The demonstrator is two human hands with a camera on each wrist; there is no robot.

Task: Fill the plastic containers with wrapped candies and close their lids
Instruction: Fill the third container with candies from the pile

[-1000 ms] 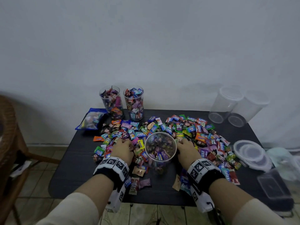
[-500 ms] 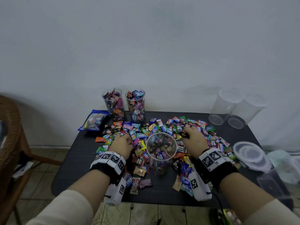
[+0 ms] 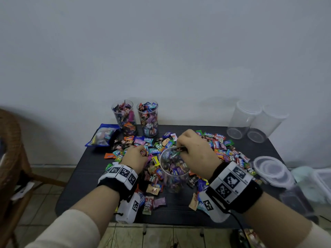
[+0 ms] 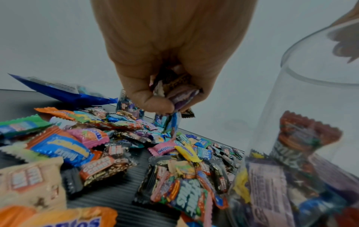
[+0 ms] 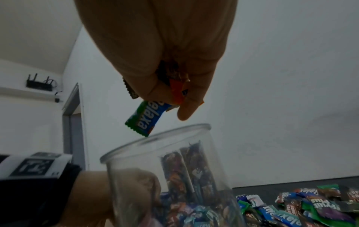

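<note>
A clear plastic container [image 3: 174, 169] stands at the table's middle, partly filled with wrapped candies. My right hand [image 3: 194, 149] hovers over its rim [image 5: 155, 138] and grips a bunch of candies, a green and blue one [image 5: 145, 118] hanging out just above the opening. My left hand [image 3: 136, 156] is left of the container, just above the candy pile [image 4: 97, 145], and clutches a handful of candies [image 4: 174, 92]. Loose wrapped candies [image 3: 222, 147] cover the black table [image 3: 86, 185] around the container.
Two open containers [image 3: 125, 117] [image 3: 148, 119] full of candies stand at the back. A blue bag [image 3: 103, 135] lies at back left. Two empty lidded containers [image 3: 250, 122] lean at the back right. Lids [image 3: 272, 169] are stacked at right. A wicker chair [image 3: 10, 158] stands left.
My right hand has risen from the pile on the right with candies and moved left over the container's mouth. My left hand has closed round candies and lifted slightly.
</note>
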